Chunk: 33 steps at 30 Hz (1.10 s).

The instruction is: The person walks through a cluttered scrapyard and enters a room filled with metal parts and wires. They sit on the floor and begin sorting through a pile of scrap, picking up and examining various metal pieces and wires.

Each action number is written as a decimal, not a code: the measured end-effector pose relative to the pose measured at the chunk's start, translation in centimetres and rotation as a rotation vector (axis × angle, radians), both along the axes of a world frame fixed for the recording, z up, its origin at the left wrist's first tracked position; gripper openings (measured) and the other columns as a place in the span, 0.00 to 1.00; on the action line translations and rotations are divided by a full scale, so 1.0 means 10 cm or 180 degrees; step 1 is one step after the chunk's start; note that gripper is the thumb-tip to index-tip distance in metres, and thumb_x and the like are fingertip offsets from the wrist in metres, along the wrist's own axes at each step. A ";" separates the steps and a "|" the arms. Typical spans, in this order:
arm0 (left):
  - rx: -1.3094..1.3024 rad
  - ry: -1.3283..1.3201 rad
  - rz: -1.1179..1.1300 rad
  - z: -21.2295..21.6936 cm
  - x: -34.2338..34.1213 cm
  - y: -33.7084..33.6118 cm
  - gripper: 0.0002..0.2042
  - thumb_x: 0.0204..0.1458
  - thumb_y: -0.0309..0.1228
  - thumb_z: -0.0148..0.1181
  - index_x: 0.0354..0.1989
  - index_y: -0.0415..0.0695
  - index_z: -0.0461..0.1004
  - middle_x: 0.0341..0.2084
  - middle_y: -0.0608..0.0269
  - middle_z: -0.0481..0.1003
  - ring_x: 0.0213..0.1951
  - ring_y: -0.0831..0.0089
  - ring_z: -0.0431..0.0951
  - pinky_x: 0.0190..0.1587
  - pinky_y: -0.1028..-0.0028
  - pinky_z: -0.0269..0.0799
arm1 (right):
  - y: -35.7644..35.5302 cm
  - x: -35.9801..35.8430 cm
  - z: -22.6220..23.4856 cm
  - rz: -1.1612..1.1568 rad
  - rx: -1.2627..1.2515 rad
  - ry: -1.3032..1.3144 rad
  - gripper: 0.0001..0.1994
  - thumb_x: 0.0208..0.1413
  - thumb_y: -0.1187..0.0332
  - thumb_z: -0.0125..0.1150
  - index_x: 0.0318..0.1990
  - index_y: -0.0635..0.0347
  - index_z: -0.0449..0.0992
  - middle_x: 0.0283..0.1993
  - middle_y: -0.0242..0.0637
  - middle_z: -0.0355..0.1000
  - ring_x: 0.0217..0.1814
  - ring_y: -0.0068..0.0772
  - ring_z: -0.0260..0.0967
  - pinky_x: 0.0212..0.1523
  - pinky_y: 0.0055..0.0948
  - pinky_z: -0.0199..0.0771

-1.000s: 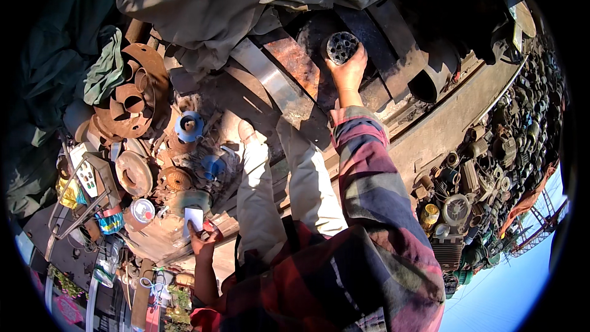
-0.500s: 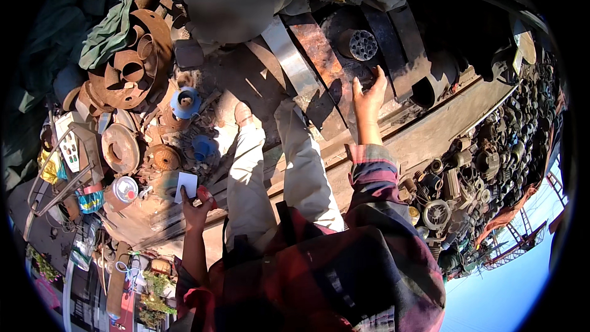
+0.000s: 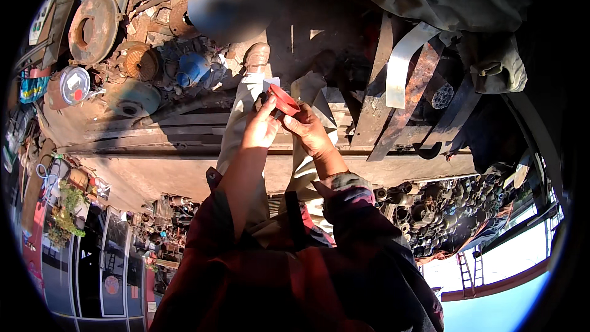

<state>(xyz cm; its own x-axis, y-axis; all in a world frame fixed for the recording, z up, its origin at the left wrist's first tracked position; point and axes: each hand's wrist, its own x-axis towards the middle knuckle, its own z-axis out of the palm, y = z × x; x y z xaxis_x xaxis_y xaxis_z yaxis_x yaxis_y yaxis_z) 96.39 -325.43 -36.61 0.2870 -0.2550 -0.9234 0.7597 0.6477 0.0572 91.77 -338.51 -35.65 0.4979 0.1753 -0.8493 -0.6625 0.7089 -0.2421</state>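
My left hand (image 3: pixel 261 128) and my right hand (image 3: pixel 309 130) meet in front of me over my legs. Together they hold a small red ring-shaped part (image 3: pixel 284 99), with a bit of white paper (image 3: pixel 269 82) behind it at my left fingers. The left fingers pinch the part's left edge and the right fingers grip it from below and the right. My plaid sleeves run down to the lower edge.
Rusty metal bars and a bright steel strip (image 3: pixel 402 61) lie to the right, next to a round perforated metal piece (image 3: pixel 441 94). Rusty discs (image 3: pixel 93 19), a blue part (image 3: pixel 193 67) and a round tin (image 3: pixel 74 83) lie to the left. Piles of small metal parts (image 3: pixel 442 209) fill the lower right.
My right hand has come back from the perforated piece on the right. Both hands now meet in the middle on the red part; the view has swung.
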 end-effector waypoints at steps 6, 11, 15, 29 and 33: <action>-0.0027 -0.0396 0.0280 -0.57 -0.23 0.26 0.22 0.46 0.23 0.60 0.52 0.41 0.63 0.45 0.61 0.69 0.48 0.71 0.69 0.51 0.71 0.65 | 0.35 0.11 -0.34 0.0139 -0.0487 0.0073 0.28 0.47 0.71 0.65 0.55 0.65 0.60 0.53 0.38 0.64 0.55 0.29 0.61 0.57 0.28 0.59; 0.0699 -0.0738 -0.0321 -0.80 -0.21 0.26 0.33 0.46 0.23 0.60 0.60 0.40 0.50 0.47 0.57 0.67 0.50 0.68 0.68 0.54 0.67 0.62 | 0.50 0.11 -0.68 -0.0621 0.0208 0.0195 0.28 0.47 0.71 0.64 0.55 0.62 0.58 0.59 0.43 0.58 0.60 0.35 0.56 0.61 0.36 0.53; 0.0953 -0.0394 -0.0844 -1.12 -0.43 0.30 0.52 0.38 0.24 0.69 0.65 0.47 0.32 0.46 0.57 0.66 0.49 0.69 0.67 0.52 0.71 0.63 | 0.52 -0.02 -0.95 -0.0962 0.0310 0.0482 0.34 0.46 0.63 0.66 0.58 0.61 0.53 0.60 0.43 0.58 0.63 0.42 0.53 0.64 0.43 0.47; 0.0714 -0.0831 -0.1244 -1.18 -0.30 0.33 0.43 0.45 0.25 0.60 0.65 0.39 0.36 0.58 0.52 0.53 0.51 0.69 0.63 0.52 0.67 0.65 | -1.48 -0.49 -3.77 -0.2203 -0.0635 0.0433 0.16 0.50 0.60 0.58 0.45 0.52 0.70 0.42 0.35 0.70 0.40 0.38 0.70 0.38 0.40 0.77; 0.0376 -0.0393 -0.1243 -1.25 -0.35 0.31 0.44 0.45 0.28 0.60 0.65 0.39 0.35 0.60 0.53 0.52 0.55 0.67 0.60 0.53 0.65 0.62 | -2.00 -0.73 -4.22 -0.1784 -0.0407 -0.0526 0.13 0.51 0.59 0.57 0.44 0.48 0.70 0.33 0.32 0.69 0.32 0.36 0.71 0.25 0.33 0.78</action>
